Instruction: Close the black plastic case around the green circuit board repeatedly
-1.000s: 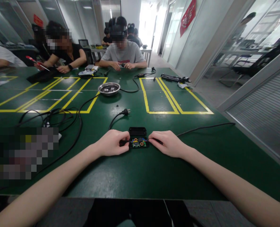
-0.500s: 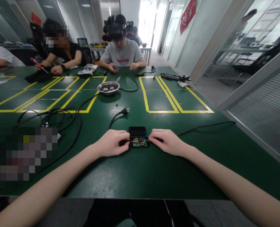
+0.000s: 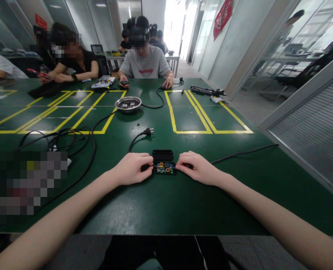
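A small black adapter case (image 3: 155, 172) lies open on the green table between my hands, its circuit board (image 3: 165, 168) with copper coils facing up. Just behind it rests the black cover (image 3: 162, 155), hollow side up. At the left end of the case my left hand (image 3: 135, 168) pinches the black power cable, largely covered by the fingers. That side's cord runs back to a plug (image 3: 148, 131). My right hand (image 3: 197, 167) is closed at the opposite end, pinching the other cable (image 3: 239, 153), which emerges behind the hand and trails right.
A steel bowl (image 3: 128, 104) holding small metal parts stands further back. Coiled black cable (image 3: 67, 140) lies at left beside a blurred-out object (image 3: 31, 183). Yellow tape marks the table (image 3: 194, 132). Across it, a co-worker in grey (image 3: 145, 63) handles black pieces; another (image 3: 79, 63) sits left.
My hands stay at both ends of the case, with barely any shift. Across the table, the co-worker in grey has moved both hands apart, one now on a cable.
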### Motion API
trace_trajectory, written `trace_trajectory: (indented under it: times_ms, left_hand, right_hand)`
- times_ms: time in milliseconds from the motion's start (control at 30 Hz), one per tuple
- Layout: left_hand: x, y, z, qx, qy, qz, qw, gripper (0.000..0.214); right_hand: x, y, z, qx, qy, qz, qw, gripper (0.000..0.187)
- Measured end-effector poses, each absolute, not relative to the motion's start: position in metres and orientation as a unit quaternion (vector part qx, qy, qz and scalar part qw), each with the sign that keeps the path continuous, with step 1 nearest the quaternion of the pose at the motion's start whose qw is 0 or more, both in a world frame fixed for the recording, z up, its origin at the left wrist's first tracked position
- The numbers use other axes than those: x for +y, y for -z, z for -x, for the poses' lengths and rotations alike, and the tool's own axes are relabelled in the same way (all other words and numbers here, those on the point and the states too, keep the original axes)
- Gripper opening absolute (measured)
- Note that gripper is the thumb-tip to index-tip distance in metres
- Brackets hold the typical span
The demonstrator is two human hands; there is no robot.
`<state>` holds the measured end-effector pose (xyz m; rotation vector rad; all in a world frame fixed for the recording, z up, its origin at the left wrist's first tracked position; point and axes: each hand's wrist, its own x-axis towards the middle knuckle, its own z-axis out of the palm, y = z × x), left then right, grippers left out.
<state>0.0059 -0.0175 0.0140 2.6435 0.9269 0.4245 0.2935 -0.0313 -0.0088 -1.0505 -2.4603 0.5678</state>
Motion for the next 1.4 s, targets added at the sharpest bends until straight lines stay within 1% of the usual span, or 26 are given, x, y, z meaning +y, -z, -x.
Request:
trace_trajectory:
  times_ms: [167,267,367,533,833,1033,1167,1200,1267,1300,1333,1400]
  left_hand:
    - [-0.017,-0.017,-0.004,0.325,-0.138,-0.922,0.159,0.018]
    - [-0.017,-0.017,-0.004,0.327,-0.128,-0.923,0.157,0.019]
    - [-0.018,-0.016,-0.005,0.355,-0.128,-0.917,0.131,0.019]
    - [-0.020,-0.017,-0.006,0.362,-0.124,-0.915,0.127,0.019]
    - [-0.017,-0.015,-0.005,0.353,-0.132,-0.915,0.143,0.022]
    - [-0.014,-0.015,-0.005,0.325,-0.145,-0.927,0.116,0.019]
    - [-0.013,-0.014,-0.005,0.316,-0.171,-0.926,0.114,0.020]
    - [-0.013,-0.013,-0.005,0.320,-0.179,-0.923,0.115,0.019]
    - [-0.011,-0.010,-0.004,0.334,-0.197,-0.915,0.108,0.017]
    - [-0.010,-0.008,-0.004,0.348,-0.203,-0.910,0.102,0.015]
    - [-0.009,-0.007,-0.003,0.360,-0.209,-0.904,0.096,0.016]
    - [-0.008,-0.005,-0.003,0.376,-0.211,-0.898,0.089,0.027]
  right_hand:
    - [-0.033,0.008,-0.290,-0.862,-0.205,0.412,0.213,0.037]
    - [-0.031,0.008,-0.290,-0.862,-0.207,0.412,0.211,0.034]
    - [-0.029,0.011,-0.290,-0.865,-0.189,0.408,0.220,0.030]
    - [-0.028,0.018,-0.288,-0.862,-0.173,0.421,0.224,0.029]
    - [-0.025,0.013,-0.287,-0.863,-0.174,0.435,0.189,0.028]
    - [-0.022,0.012,-0.283,-0.869,-0.162,0.440,0.161,0.024]
    - [-0.023,0.014,-0.282,-0.860,-0.162,0.444,0.194,0.023]
    - [-0.023,0.014,-0.283,-0.855,-0.168,0.444,0.208,0.021]
    - [-0.021,0.014,-0.286,-0.845,-0.176,0.445,0.239,0.009]
    - [-0.020,0.014,-0.287,-0.840,-0.177,0.446,0.253,0.007]
    - [-0.019,0.014,-0.289,-0.838,-0.175,0.445,0.263,0.015]
    - [-0.018,0.014,-0.291,-0.845,-0.172,0.435,0.262,0.028]
